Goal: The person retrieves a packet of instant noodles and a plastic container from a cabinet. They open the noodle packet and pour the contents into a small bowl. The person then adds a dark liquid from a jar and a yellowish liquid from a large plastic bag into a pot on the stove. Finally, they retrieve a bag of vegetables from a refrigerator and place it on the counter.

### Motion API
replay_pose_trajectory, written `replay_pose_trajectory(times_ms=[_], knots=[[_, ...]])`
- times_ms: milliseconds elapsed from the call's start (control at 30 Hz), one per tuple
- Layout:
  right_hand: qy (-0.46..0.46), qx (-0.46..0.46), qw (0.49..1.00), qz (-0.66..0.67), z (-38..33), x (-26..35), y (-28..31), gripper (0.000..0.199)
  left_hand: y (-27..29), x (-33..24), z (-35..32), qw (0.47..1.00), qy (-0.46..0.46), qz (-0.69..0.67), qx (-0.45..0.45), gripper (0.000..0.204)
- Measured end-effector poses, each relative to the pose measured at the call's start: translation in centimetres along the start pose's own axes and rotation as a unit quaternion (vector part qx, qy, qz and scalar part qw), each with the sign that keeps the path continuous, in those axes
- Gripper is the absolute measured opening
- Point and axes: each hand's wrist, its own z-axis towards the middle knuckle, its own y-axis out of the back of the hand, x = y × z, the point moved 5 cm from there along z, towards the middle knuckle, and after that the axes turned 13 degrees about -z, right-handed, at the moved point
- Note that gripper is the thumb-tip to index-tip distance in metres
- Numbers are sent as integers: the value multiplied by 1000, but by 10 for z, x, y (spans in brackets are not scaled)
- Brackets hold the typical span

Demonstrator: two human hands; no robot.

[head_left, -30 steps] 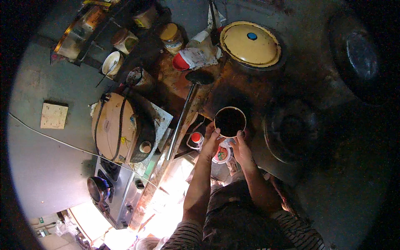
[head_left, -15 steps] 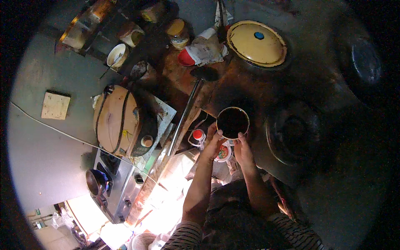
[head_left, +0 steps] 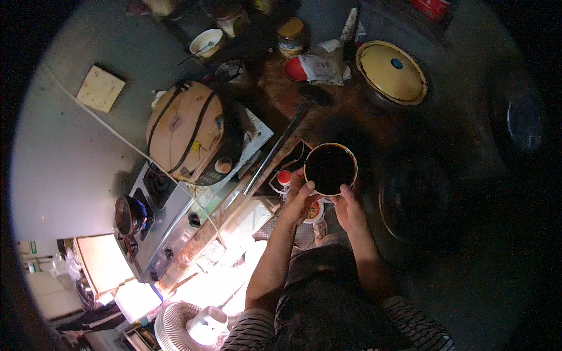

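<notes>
A round bowl (head_left: 331, 169) with a pale rim is held level in front of me between both hands. Its inside is very dark, so I cannot tell whether it holds liquid. My left hand (head_left: 300, 196) grips the near left side, thumb at the rim. On the near right side my right hand (head_left: 348, 205) does the same, with its other fingers partly hidden beneath. Below the bowl, close to my left hand, stand a red-capped bottle (head_left: 284, 178) and a tub with colourful contents (head_left: 314, 212).
A long-handled ladle (head_left: 280, 140) lies along the counter edge. Beyond are a yellow lidded pot (head_left: 391, 71), a jar (head_left: 291, 36) and a white bowl (head_left: 206, 43). To the left are a round wooden board (head_left: 186, 131), a pan (head_left: 130, 215) on a lit stove and a fan (head_left: 192, 324).
The view has turned, so the counter things sit further right and higher, and the fan shows more fully at the lower left. Both hands keep hold of the bowl.
</notes>
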Motion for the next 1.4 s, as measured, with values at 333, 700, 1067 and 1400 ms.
replay_pose_trajectory(times_ms=[333,700,1067,1400], knots=[[-65,85,994,-13,-27,6,-65,58,7,-44,-73,996,-73,18,-55,53],[-165,213,959,-86,-66,-20,-147,71,-17,-187,-196,759,-326,474,-305,15],[-233,319,912,-111,-100,-57,-219,69,-42,-235,-266,652,-309,589,-365,10],[-264,338,887,-172,-114,-76,-241,59,-13,-219,-271,833,-258,384,-304,14]])
